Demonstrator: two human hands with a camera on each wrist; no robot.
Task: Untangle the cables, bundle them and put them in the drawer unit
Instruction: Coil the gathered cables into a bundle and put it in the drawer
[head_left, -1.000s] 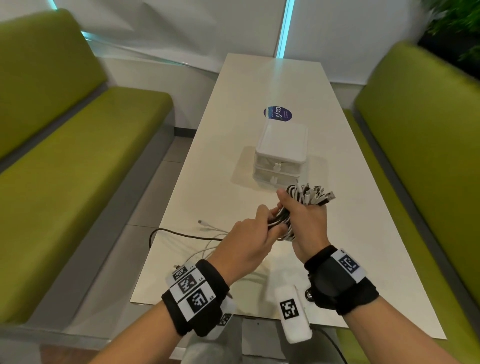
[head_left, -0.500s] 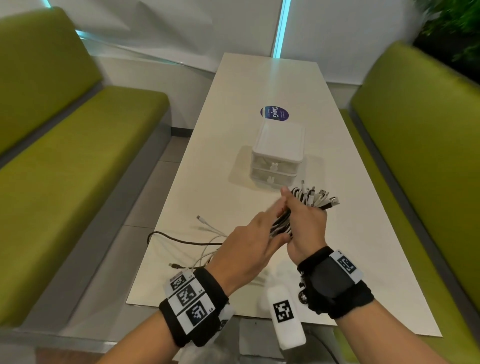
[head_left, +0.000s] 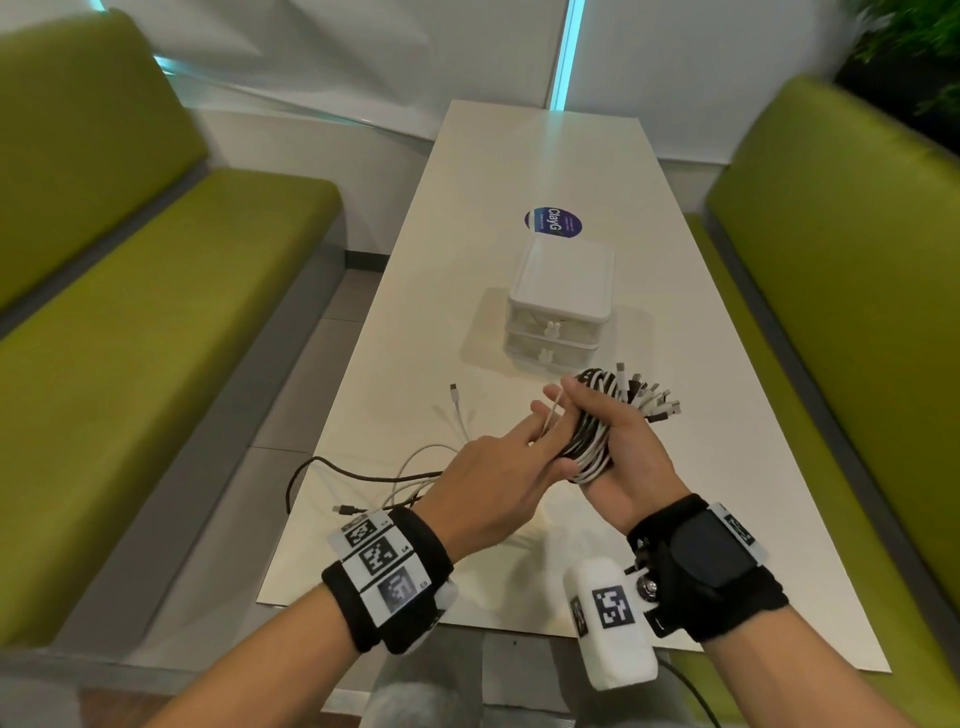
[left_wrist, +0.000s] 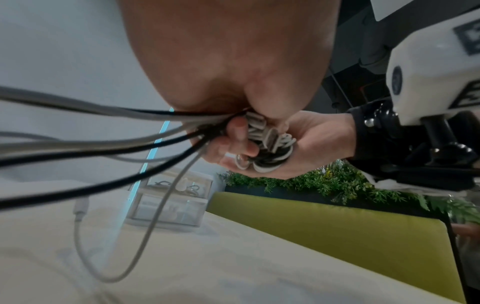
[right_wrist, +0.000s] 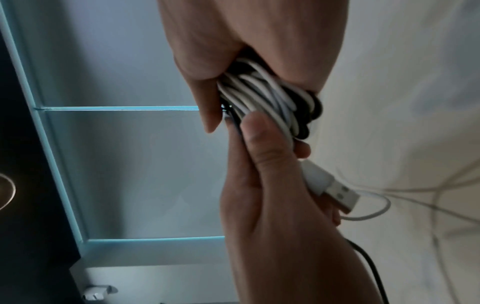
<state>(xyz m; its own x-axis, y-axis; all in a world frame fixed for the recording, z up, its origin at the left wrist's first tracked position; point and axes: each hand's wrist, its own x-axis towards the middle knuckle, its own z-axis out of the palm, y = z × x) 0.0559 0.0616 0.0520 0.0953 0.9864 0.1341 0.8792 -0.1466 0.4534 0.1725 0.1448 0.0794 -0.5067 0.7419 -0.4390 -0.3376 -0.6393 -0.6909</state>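
A thick bundle of black and white cables (head_left: 597, 431) lies in my right hand (head_left: 618, 457), whose fingers curl round its looped middle; the plug ends (head_left: 649, 400) fan out past the fingers. In the right wrist view my left hand (right_wrist: 262, 164) pinches white strands of the bundle (right_wrist: 259, 96) between thumb and fingers, with a USB plug (right_wrist: 335, 191) beside it. From my left hand (head_left: 514, 462), loose cable tails (head_left: 415, 467) trail down to the table. The white two-drawer unit (head_left: 558, 306) stands shut just beyond the hands, also visible as the drawer unit (left_wrist: 168, 203) in the left wrist view.
A long white table (head_left: 727, 467) carries a round sticker (head_left: 552, 222) behind the drawer unit. A black cable (head_left: 306, 467) loops over the table's left edge. Green benches stand at the left (head_left: 156, 312) and right (head_left: 857, 312), and a plant (head_left: 909, 52) at the far right.
My right hand has turned more palm-up with the bundle. My left hand's fingers have stretched forward along the bundle instead of gripping close beside it.
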